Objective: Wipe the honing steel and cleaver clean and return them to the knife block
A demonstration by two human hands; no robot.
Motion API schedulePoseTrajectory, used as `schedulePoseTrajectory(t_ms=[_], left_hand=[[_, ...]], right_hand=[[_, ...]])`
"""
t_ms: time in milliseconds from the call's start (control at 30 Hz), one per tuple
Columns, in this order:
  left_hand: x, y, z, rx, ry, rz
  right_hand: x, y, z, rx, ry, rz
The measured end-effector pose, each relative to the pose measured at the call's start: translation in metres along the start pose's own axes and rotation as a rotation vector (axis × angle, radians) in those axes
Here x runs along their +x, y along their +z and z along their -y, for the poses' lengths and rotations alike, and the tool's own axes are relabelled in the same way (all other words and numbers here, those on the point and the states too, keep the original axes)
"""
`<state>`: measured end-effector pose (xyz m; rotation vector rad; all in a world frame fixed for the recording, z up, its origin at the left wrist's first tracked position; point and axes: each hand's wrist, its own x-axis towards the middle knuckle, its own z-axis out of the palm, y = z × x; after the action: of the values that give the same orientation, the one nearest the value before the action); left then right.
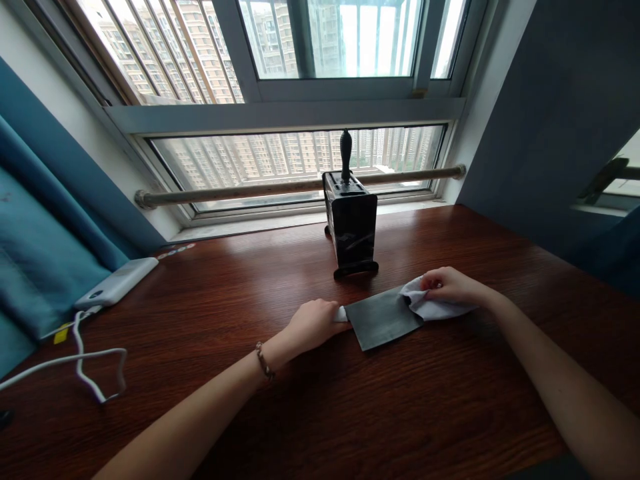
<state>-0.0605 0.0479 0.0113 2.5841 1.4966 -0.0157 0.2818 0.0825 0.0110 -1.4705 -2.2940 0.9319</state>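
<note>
My left hand (316, 323) is closed around the pale handle of a cleaver (384, 319), whose broad grey blade points to the right just above the table. In my right hand (449, 285) a white cloth (425, 303) is pinched, and it covers the far end of the blade. Part of the cloth trails to the right beneath my right wrist. Behind the blade stands a black knife block (354, 227) with a dark-handled knife (345, 155) upright in its top.
The brown wooden table (240, 280) reaches to the window sill, where a metal rail (240, 193) crosses. On the left lie a white power strip (117, 281) and its looping cable (80, 353), beside a blue curtain (45, 227).
</note>
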Motion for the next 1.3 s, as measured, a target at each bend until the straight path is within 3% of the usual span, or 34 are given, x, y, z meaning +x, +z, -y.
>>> schedulePoseTrajectory(t_ms=[200, 433, 733, 800, 1000, 1300], left_hand=[[0.0, -0.003, -0.001, -0.002, -0.014, 0.019], [0.0, -0.002, 0.0, -0.002, -0.001, 0.008], [0.0, -0.003, -0.001, -0.001, -0.004, 0.02], [0.001, -0.003, -0.001, -0.003, -0.006, 0.022], [0.001, -0.003, -0.002, 0.02, -0.013, 0.037], [0.002, 0.001, 0.001, 0.036, 0.008, 0.023]], right_hand=[[0.0, 0.001, 0.0, -0.01, 0.002, -0.061], [0.004, 0.011, 0.009, -0.088, -0.147, -0.126], [0.006, 0.052, 0.045, -0.185, -0.25, -0.334], [0.003, 0.059, 0.058, -0.155, -0.32, -0.303], [-0.003, 0.065, 0.08, 0.03, -0.58, -0.017], [-0.001, 0.063, 0.079, 0.092, -0.537, -0.001]])
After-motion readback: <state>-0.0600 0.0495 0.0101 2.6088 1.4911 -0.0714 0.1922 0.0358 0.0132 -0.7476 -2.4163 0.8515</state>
